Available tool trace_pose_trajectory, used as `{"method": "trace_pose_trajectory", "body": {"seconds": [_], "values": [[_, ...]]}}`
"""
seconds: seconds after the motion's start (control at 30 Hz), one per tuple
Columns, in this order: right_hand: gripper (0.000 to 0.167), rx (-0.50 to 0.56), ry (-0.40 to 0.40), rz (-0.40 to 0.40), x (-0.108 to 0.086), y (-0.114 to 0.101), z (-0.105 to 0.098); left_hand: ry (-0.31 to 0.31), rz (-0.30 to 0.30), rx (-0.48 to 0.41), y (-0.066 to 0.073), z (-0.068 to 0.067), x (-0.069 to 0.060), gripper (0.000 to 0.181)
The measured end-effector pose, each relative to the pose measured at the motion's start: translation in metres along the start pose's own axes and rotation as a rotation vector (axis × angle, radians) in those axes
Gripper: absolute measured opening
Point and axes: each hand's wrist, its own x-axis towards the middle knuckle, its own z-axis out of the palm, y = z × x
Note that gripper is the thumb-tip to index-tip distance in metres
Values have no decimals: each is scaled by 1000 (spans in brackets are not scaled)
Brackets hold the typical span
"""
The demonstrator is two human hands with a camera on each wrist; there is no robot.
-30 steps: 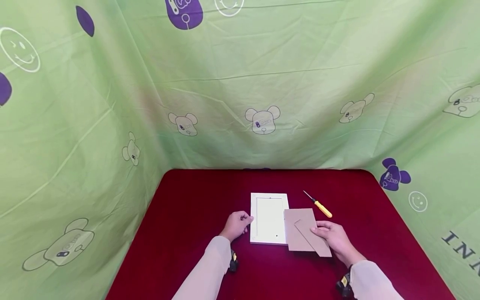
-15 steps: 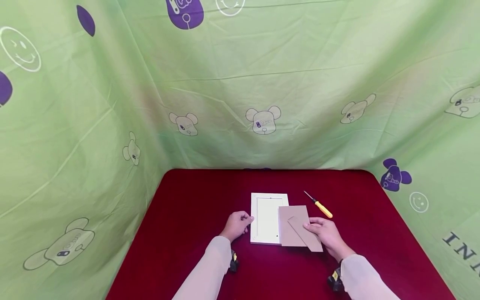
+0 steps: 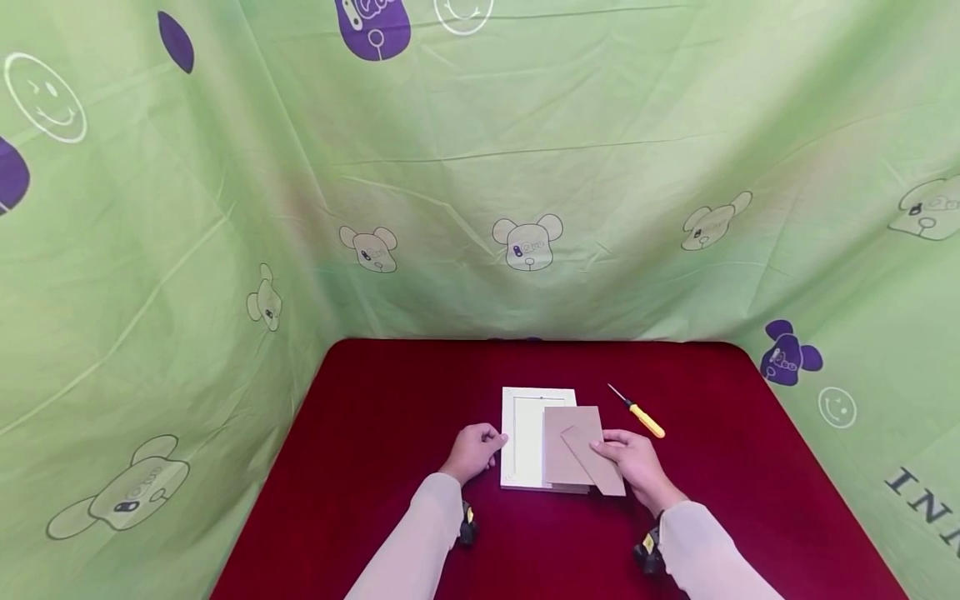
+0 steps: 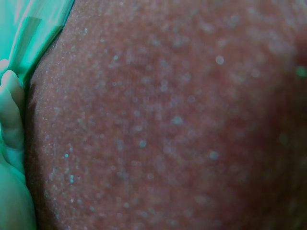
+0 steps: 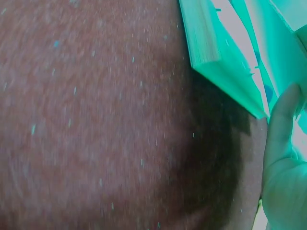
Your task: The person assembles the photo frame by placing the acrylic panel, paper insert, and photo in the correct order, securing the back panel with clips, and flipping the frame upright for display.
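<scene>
A white frame [image 3: 528, 442] lies on the red table. My left hand [image 3: 472, 451] is at its left edge, thumb and curled fingers gripping that edge; in the left wrist view the hand [image 4: 12, 143] shows only at the far left. My right hand [image 3: 637, 467] pinches a brown backing board [image 3: 562, 458] by its right side, with a slanted stand strip [image 3: 588, 458] on its face. The board hangs over the right part of the frame. In the right wrist view, the frame's corner [image 5: 206, 52] stands beside the hand [image 5: 288, 182], with the board above it.
A screwdriver with a yellow handle [image 3: 647, 419] lies on the red table [image 3: 405, 383], right of the frame and beyond my right hand. Green printed cloth [image 3: 420, 183] hangs behind the table and at both sides.
My right hand has moved left with the brown board, which now covers more of the white frame. My left hand has stayed at the frame's left edge.
</scene>
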Motion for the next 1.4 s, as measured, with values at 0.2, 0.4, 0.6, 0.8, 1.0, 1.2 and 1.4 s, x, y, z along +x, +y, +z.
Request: {"method": "trace_pose_trajectory", "body": {"seconds": [0.2, 0.4, 0.6, 0.8, 1.0, 1.2, 1.4], "values": [[48, 22, 2, 5, 5, -1, 10, 3, 8, 7, 0, 0, 1, 26], [47, 33, -1, 9, 9, -4, 17, 10, 11, 10, -2, 0, 2, 26], [46, 4, 11, 18, 11, -9, 26, 7, 3, 3, -2, -1, 2, 26], [44, -16, 19, 18, 12, -12, 32, 7, 10, 1, -4, 0, 2, 26], [44, -15, 15, 16, 14, -9, 34, 10, 7, -4, -5, 0, 1, 27], [45, -14, 12, 15, 17, -9, 35, 8, 1, -16, -4, 1, 1, 27], [48, -24, 9, 7, 18, -11, 36, 9, 5, -16, -3, 2, 0, 27]]}}
